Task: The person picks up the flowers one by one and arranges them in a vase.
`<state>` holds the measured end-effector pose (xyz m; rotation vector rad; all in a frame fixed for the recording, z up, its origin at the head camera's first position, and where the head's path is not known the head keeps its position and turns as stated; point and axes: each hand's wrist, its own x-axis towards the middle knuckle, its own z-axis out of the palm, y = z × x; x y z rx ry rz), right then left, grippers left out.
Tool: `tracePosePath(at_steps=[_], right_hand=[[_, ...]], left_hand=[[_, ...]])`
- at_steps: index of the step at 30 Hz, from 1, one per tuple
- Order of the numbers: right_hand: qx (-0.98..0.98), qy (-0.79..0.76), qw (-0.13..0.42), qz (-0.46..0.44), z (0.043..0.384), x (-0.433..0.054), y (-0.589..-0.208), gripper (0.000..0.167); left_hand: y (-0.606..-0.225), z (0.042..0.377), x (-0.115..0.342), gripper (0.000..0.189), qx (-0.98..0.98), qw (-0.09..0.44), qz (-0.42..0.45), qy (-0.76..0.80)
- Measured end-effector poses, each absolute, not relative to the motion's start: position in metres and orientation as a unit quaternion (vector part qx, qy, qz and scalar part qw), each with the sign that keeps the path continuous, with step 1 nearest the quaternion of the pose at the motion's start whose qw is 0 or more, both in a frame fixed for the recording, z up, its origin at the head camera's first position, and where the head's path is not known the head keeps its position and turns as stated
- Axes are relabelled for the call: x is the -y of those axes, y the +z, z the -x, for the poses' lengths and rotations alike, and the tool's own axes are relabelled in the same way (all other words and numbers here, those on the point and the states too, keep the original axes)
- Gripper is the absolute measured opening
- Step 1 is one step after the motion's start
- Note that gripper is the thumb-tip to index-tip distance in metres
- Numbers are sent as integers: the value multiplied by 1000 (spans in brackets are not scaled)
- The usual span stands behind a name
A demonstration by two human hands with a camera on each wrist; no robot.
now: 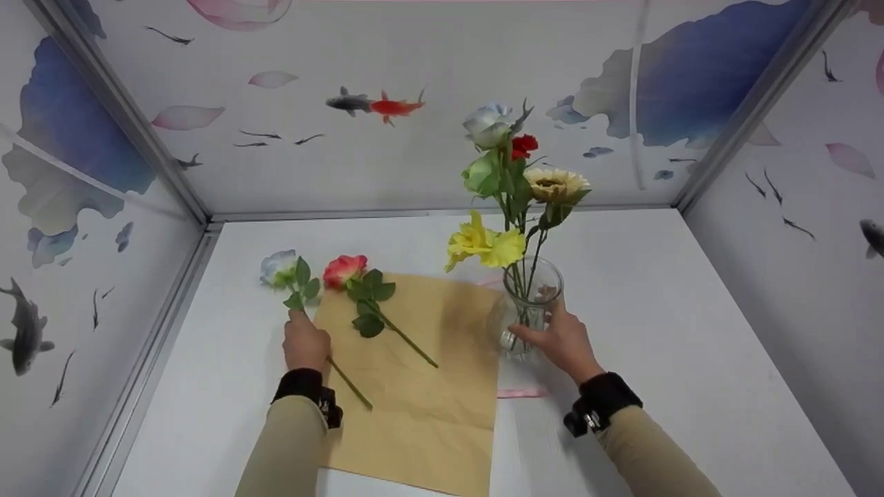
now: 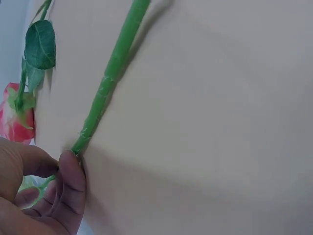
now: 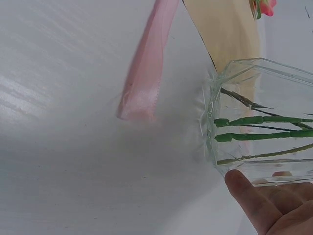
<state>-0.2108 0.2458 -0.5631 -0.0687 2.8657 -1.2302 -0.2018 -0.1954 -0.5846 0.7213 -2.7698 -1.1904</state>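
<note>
My left hand (image 1: 306,342) pinches the green stem (image 2: 105,88) of a pale blue rose (image 1: 278,268), its lower stem lying over brown paper (image 1: 442,428). A pink-red rose (image 1: 345,271) with dark green leaves lies beside it, its stem across the paper. On the right, my right hand (image 1: 563,342) holds a clear glass vase (image 1: 514,324), thumb in front and fingers round its side. Standing in the vase are a yellow flower (image 1: 485,245), a cream sunflower (image 1: 556,185), a green rose (image 1: 482,174), a white rose (image 1: 489,125) and a small red flower (image 1: 525,146). Their cut stem ends (image 3: 226,137) show through the glass.
A pink ribbon (image 3: 144,83) runs under the paper and vase, its end showing on the white table (image 1: 690,331). Printed panels with fish and petals (image 1: 442,55) enclose the table at the back and both sides, joined by metal frame strips (image 1: 179,145).
</note>
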Motion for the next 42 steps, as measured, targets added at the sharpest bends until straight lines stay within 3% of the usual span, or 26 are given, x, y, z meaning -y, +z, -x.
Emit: tracePosePath(at_steps=[23, 42], right_hand=[[-913, -406, 15, 28, 209, -246, -561, 103], [-917, -397, 11, 24, 208, -245, -560, 100]], left_hand=[[-574, 196, 210, 55, 832, 27, -289, -474], [-564, 201, 214, 46, 742, 88, -298, -595]])
